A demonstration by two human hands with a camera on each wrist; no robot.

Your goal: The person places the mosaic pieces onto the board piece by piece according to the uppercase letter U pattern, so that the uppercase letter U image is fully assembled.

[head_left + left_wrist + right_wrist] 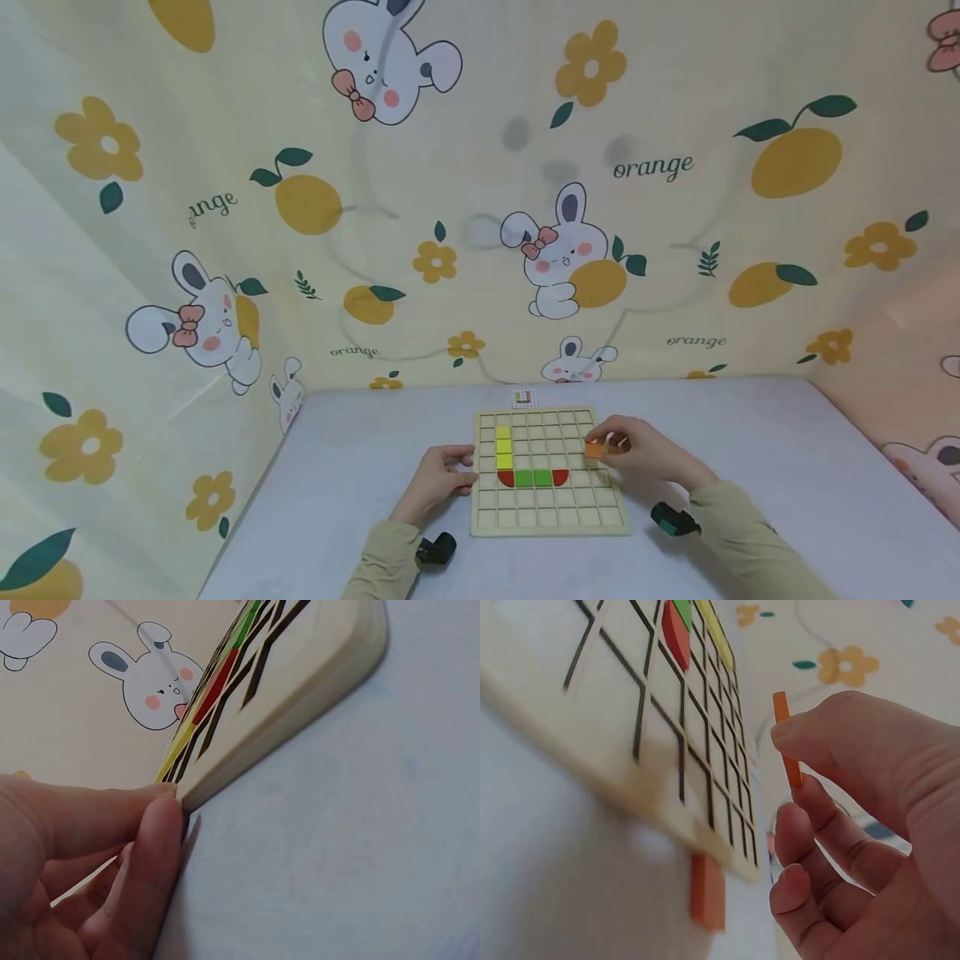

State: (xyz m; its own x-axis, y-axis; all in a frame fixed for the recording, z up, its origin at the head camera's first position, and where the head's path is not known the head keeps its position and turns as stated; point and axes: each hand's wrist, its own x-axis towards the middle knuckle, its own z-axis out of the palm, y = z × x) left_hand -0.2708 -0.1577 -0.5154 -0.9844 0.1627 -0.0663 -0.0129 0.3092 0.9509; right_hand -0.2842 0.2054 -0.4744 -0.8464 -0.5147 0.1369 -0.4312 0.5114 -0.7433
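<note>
A pale wooden grid board (551,521) lies flat on the table. My left hand (438,483) holds the board's left edge, thumb and fingertips right at the rim in the left wrist view. Above the board's right side, my right hand (641,450) pinches a thin orange tile (786,739) between thumb and index finger. On the board, several yellow tiles (503,447) form a column. Below them runs a row of two green tiles (533,477) between a left red rounded tile (507,478) and a right red rounded tile (560,477).
Another orange block (709,892) sits at the board's edge in the right wrist view. A small pattern card (523,398) lies behind the board on the white table (360,450). A printed cloth (480,317) with rabbits and oranges hangs around the table's back and sides.
</note>
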